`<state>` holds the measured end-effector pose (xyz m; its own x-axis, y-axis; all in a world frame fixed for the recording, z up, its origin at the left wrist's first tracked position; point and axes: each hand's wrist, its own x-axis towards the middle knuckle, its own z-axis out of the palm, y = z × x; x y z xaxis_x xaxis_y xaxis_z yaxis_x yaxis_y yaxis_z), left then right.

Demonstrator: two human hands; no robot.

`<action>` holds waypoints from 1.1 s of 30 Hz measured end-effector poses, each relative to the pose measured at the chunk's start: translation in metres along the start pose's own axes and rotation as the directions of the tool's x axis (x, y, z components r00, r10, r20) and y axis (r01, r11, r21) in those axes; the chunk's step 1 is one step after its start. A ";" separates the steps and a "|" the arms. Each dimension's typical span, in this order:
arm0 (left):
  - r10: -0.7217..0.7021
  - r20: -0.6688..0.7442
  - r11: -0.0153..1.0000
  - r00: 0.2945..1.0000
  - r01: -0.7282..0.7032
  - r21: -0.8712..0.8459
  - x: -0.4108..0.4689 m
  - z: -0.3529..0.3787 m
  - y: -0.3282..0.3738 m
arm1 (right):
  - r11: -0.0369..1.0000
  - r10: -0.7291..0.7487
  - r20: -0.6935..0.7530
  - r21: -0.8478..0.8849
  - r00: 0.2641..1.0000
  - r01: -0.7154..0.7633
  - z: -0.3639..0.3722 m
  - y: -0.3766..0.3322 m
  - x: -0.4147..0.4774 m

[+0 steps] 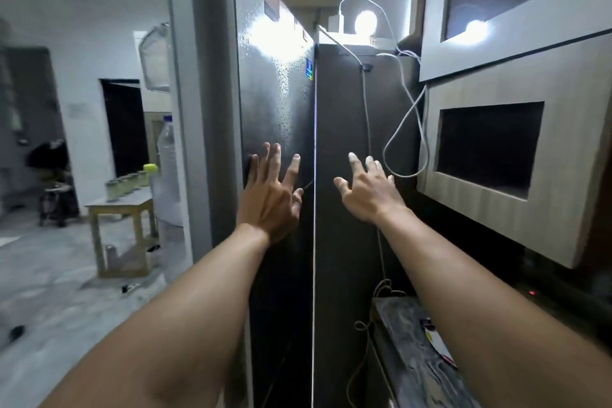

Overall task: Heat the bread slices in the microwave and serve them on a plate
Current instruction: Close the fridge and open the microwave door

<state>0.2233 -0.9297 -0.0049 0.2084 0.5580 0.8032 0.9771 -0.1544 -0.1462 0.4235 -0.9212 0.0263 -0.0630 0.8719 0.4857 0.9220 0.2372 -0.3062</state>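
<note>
A small wooden counter [122, 205] stands on the grey floor [59, 291], with a row of jars [127, 183] on its top. A small dark object [16, 332] lies on the floor.

fridge door [278, 103]: glossy black, fine speckles | fridge side [341, 129]: dark brown | cable [384, 153]: white | cabinet front [490, 89]: pale beige wood grain | table [119, 207]: light yellowish wood | floor [49, 275]: grey marbled | sticker [271, 5]: red
</note>
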 end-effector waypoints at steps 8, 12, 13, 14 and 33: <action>-0.014 -0.165 0.970 0.986 0.053 0.235 0.009 0.001 -0.032 | 0.969 -0.240 0.103 0.079 0.965 0.233 0.038 -0.046 0.062; -0.024 -0.182 0.938 0.983 0.086 0.337 0.012 0.004 -0.042 | 0.930 -0.362 0.141 0.121 0.921 0.347 0.060 -0.062 0.087; -0.057 -0.171 0.924 0.984 0.117 0.365 0.013 0.006 -0.041 | 0.920 -0.385 0.143 0.136 0.912 0.367 0.066 -0.065 0.091; -0.088 -0.158 0.907 0.984 0.144 0.396 0.013 0.007 -0.043 | 0.912 -0.401 0.142 0.152 0.905 0.380 0.071 -0.068 0.094; -0.340 -0.060 0.807 0.938 0.324 0.493 0.012 0.039 -0.161 | 0.869 -0.458 0.022 0.221 0.889 0.442 0.155 -0.137 0.150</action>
<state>0.0705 -0.8663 0.0061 -0.1395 0.5276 0.8380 0.8775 0.4580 -0.1423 0.2284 -0.7568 0.0141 -0.4860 0.6758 0.5541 0.6892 0.6863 -0.2324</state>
